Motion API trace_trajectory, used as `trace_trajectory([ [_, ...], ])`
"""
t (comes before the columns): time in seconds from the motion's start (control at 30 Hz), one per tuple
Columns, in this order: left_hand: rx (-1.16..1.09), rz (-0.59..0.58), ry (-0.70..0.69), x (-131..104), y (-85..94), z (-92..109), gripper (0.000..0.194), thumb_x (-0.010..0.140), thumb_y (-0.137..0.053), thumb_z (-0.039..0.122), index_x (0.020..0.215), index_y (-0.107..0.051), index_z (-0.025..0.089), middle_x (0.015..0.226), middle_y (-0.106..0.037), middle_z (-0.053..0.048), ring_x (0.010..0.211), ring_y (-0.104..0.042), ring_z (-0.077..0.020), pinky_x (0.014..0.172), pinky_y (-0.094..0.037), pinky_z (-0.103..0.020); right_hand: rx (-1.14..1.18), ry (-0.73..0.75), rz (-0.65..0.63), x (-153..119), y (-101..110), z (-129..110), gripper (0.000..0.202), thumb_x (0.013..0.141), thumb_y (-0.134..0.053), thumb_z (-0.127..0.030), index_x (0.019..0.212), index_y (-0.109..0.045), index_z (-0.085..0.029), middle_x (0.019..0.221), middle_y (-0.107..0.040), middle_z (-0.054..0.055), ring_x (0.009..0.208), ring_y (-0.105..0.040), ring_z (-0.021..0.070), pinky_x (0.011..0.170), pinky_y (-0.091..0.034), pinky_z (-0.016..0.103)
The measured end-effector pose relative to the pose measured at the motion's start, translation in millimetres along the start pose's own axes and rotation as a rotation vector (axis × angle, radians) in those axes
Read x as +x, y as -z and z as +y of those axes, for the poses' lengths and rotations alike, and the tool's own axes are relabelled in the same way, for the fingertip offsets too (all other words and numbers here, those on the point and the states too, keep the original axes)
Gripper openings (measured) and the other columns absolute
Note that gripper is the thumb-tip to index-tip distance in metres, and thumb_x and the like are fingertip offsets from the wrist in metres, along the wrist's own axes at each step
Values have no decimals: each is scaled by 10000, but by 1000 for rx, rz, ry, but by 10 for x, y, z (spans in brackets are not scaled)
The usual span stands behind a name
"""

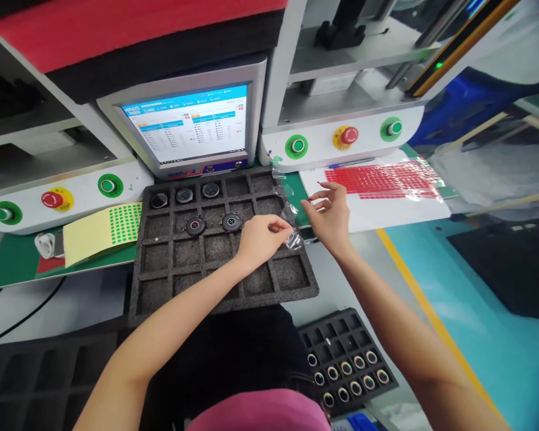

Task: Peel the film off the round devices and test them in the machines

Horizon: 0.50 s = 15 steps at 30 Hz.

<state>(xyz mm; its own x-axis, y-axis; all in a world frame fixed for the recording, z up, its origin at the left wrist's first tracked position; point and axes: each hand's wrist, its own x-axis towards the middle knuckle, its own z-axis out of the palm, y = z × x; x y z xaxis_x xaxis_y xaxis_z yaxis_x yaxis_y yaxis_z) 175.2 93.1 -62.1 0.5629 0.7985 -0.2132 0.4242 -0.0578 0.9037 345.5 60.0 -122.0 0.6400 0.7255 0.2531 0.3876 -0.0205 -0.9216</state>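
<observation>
My left hand [261, 240] is over the right part of a black foam tray [315, 290], thumb and forefinger pinched on a piece of clear plastic film [295, 240]. To its right, my right hand [331, 216] is raised by the edge of a white sheet [372, 218], fingers bent but apart, nothing visible in them. More clear film bits [288, 209] cling along the tray's right edge. Three round watch bodies [184, 195] lie in the tray's back row. Two others, a watch with a red-ringed back [195, 225] and a watch with a bluish back [231, 222], show their sensor sides.
Behind the tray stands a monitor [197, 129], between panels with green buttons [297, 145] and red stop buttons [349, 136]. Red stickers [381, 179] lie on the white sheet beside a blue pen [353, 162]. A green-dot sticker sheet [101, 233] is left. Below, another tray [336, 329] holds several ringed round parts.
</observation>
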Motion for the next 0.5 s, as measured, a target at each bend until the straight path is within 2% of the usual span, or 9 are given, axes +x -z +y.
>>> trace_trajectory([
  [0.1,72,9,-10,30,-172,48,74,804,-716,184,734,-731,165,745,-756,-43,726,-720,-173,733,-549,-291,-12,6,75,-114,110,-94,382,764,-628,-330,1079,-429,-245,844,-588,-10,550,-534,117,478,-416,252],
  [0.23,187,2,-19,44,-290,75,86,807,-708,186,724,-728,182,759,-763,-41,737,-717,-185,783,-543,-322,-30,-3,114,-338,266,-171,373,785,-626,-328,1083,-417,-244,859,-597,-1,580,-558,117,503,-442,247],
  [0.37,313,-4,-43,48,-333,46,87,823,-668,156,760,-715,192,779,-761,-32,766,-716,-203,798,-541,-346,-47,-43,31,-576,303,-113,503,737,-722,-394,1119,-438,-232,871,-625,5,547,-542,110,474,-420,241],
  [0.5,427,-6,-82,11,-347,41,88,858,-668,173,940,-701,168,864,-759,-45,852,-717,-233,816,-539,-368,-73,-74,-22,-731,273,17,503,741,-721,-424,1120,-455,-228,871,-634,0,524,-518,99,487,-433,247],
])
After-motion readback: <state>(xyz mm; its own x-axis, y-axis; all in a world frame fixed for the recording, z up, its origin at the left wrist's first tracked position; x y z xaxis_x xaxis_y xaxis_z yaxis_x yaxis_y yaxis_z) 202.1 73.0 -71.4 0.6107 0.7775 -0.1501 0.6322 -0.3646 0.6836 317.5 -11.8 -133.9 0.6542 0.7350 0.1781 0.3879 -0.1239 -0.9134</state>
